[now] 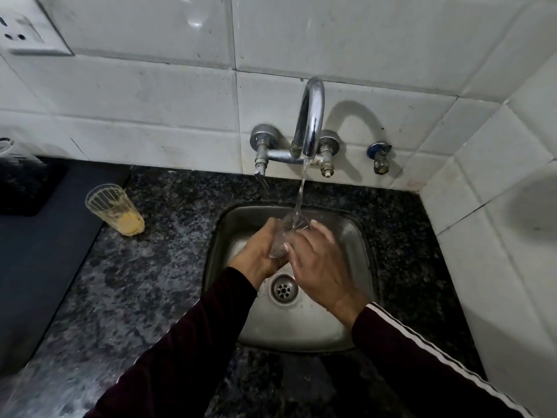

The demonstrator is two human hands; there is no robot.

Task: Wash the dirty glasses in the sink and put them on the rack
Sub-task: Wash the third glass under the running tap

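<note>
A clear glass (286, 233) is held over the steel sink (358, 254), under the stream of water falling from the chrome tap (312, 116). My left hand (259, 254) grips the glass from the left side. My right hand (316, 263) wraps around it from the right, thumb on its wall and fingers by the rim. Both hands hide much of the glass. A second, ribbed glass (116, 209) with yellow residue at its bottom stands upright on the counter left of the sink.
The dark speckled granite counter (150, 267) surrounds the sink, with the drain (283, 289) at the sink's middle. A dark mat (45, 251) lies at left. White tiled walls stand behind and at right, with a small valve (379, 156) and a wall socket (21, 31).
</note>
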